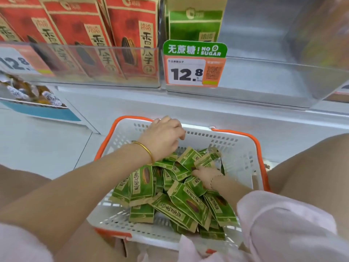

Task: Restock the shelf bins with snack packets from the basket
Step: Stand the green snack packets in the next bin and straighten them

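Here right hand (206, 176) fingers lie buried among green packets (182, 202), grip unclear; left hand (162, 138) fingers hang loosely curled above.

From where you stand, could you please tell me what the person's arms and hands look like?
Both hands are bare, no gloves. The left hand has a plain gold bangle at its wrist, the right hand a thin bracelet. Forearms are uncovered. The right sleeve is loose and pale pink, covering the upper arm; the left sleeve matches.
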